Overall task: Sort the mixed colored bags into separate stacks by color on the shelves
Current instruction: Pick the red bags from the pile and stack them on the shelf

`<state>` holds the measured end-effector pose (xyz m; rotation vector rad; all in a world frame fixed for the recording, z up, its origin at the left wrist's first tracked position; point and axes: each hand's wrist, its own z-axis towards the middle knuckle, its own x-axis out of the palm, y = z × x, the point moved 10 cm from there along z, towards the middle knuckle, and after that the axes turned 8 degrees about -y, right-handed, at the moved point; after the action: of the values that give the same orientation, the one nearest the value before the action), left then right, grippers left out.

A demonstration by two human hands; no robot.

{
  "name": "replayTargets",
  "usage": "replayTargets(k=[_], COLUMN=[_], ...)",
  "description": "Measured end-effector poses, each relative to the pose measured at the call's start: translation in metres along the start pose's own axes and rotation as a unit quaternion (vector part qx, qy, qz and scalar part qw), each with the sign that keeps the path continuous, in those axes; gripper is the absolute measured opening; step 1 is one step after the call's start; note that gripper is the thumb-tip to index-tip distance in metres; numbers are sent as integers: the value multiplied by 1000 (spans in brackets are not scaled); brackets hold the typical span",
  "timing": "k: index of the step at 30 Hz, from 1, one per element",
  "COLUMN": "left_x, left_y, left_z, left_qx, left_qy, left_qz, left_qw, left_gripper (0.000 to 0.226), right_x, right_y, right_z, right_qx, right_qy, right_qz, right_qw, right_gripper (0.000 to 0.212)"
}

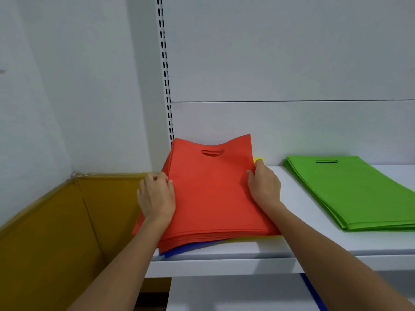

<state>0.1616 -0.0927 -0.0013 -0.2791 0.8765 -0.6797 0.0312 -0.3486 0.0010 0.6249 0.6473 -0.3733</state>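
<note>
Together our left hand (pixel 157 196) and right hand (pixel 265 187) grip the red bags (pixel 208 194). Green bags (pixel 354 189) lie toward the shelf's (pixel 280 249) right end.

My left hand (pixel 157 198) and my right hand (pixel 265 187) are both bare. The fingers are slim, and on the left one my knuckles stand out as small ridges. A thumbnail shows there too, short and plain. My left forearm (pixel 125 261) and right forearm (pixel 325 250) are bare as well, slender and smooth. They narrow at the wrists and stay uncovered all the way to where the picture's edge cuts them off.
</note>
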Motion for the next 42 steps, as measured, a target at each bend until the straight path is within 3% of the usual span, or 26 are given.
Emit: replayTargets(k=[5,8,11,13,15,18,21,23,28,37,42], left_x=[10,4,-6,-16,-28,-36,-40,-28,30,51,45], left_y=[1,-4,-13,-20,-21,-29,-61,-95,-221,-511,-628], left_z=[2,5,6,8,14,21,19,11,-43,-259,-375], left_qx=[-4,27,73,108,102,87,133,176,272,362,416], left_qy=[44,37,19,-27,-63,-48,-47,-22,110,253,313], left_qz=[-44,-4,55,37,11,-4,-43,-95,-193,-358,-388], left_qw=[998,999,996,993,993,995,989,980,936,823,760], left_gripper=[23,26,27,21,18,26,25,20,32,60,45], right_x=[-2,-1,-2,-6,-11,-27,-55,-82,-175,-425,-541], right_y=[2,3,8,14,18,15,-4,-32,-148,-412,-515], right_z=[-1,0,3,5,10,21,33,40,43,-17,-74], right_qx=[-1,3,4,-10,-27,-52,-73,-65,-13,129,182], right_qy=[-5,7,20,16,9,-5,-10,-17,-34,-98,-107], right_qz=[20,45,81,96,73,15,-30,-47,-115,-245,-319], right_qw=[1000,999,997,995,997,999,997,997,993,956,924], right_gripper=[23,24,43,51,42,27,22,21,22,17,19])
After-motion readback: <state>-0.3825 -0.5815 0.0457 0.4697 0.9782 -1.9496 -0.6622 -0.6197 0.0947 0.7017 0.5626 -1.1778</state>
